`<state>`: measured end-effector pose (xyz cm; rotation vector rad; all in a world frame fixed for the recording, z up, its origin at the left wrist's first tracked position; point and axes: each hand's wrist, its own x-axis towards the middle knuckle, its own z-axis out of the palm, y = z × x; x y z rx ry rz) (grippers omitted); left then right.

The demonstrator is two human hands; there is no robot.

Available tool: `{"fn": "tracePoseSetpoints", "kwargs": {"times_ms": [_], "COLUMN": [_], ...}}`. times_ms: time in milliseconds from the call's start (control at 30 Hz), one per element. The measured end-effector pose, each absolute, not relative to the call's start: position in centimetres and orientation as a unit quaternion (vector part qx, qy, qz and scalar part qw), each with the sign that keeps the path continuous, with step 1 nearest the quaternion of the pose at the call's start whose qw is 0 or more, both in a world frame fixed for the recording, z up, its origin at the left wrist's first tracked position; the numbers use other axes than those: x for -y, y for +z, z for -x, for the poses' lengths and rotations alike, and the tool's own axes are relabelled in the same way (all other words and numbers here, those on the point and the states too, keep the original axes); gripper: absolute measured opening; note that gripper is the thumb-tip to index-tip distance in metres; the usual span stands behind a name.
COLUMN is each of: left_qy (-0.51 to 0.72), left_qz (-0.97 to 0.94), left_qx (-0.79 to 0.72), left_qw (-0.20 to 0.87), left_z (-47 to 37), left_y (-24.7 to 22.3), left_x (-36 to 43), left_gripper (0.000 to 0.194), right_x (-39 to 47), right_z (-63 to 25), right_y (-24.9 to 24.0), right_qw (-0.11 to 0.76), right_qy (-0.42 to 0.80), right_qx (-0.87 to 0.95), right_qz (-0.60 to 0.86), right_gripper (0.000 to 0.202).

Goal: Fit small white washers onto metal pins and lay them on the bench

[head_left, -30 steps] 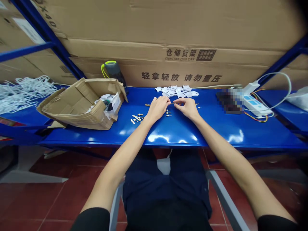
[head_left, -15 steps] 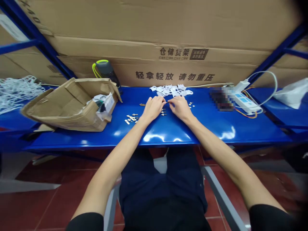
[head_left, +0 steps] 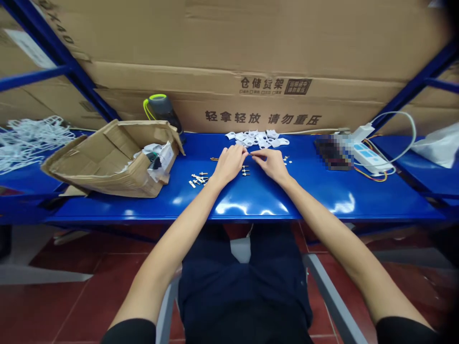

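Observation:
My left hand (head_left: 231, 162) and my right hand (head_left: 271, 163) nearly meet above the blue shelf (head_left: 308, 196). Both are closed, thumbs and forefingers pinched on something too small to make out between them. Just below the fingertips lie a few small metal pins (head_left: 245, 170) in a column. A loose heap of similar small parts (head_left: 198, 179) is left of my left wrist. Behind both hands is a pile of white plastic pieces (head_left: 256, 138). Tiny pale bits (head_left: 287, 160) lie right of my right hand.
An open cardboard box (head_left: 103, 177) with packaging inside stands at the left, a dark bottle (head_left: 165, 112) behind it. White looped cords (head_left: 32, 141) lie far left. At the right are a power strip (head_left: 371, 157) with cables and a pixelated dark object (head_left: 333, 153).
The view has shifted slightly, so the scene sits a little lower and to the right. My right fingers look a bit more stretched toward my left fingertips.

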<state>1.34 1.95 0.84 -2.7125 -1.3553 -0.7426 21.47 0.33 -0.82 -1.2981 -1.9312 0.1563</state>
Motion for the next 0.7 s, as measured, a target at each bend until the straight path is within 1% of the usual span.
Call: {"fn": "tracePoseSetpoints", "kwargs": {"times_ms": [100, 267, 367, 500, 600, 700], "left_qy": [-0.229, -0.221, -0.218, -0.217, -0.218, -0.224], "left_qz": [0.873, 0.875, 0.875, 0.875, 0.876, 0.879], "left_qx": [0.431, 0.431, 0.431, 0.433, 0.430, 0.422], "left_qw": [0.007, 0.013, 0.018, 0.017, 0.012, 0.006], "left_z": [-1.3, -1.3, -1.3, -1.3, -1.2, -1.1], "left_y": [0.8, 0.5, 0.5, 0.7, 0.7, 0.5], "left_x": [-1.9, -2.0, -1.9, -1.8, -1.9, -2.1], "left_gripper": [0.037, 0.038, 0.036, 0.036, 0.037, 0.037], "right_x": [-0.4, -0.4, 0.0, 0.6, 0.8, 0.8], "right_z": [-21.5, -21.3, -21.1, -20.7, -20.7, -21.0], "right_y": [-0.9, -1.1, -0.9, -0.2, 0.2, 0.1], "right_qw": [0.400, 0.370, 0.342, 0.282, 0.259, 0.268], "right_qy": [0.058, -0.003, -0.056, -0.113, -0.116, -0.082], "right_qx": [0.762, 0.791, 0.807, 0.822, 0.830, 0.835], "right_qz": [0.505, 0.487, 0.478, 0.482, 0.481, 0.473], "right_gripper": [0.021, 0.025, 0.025, 0.026, 0.027, 0.024]}}
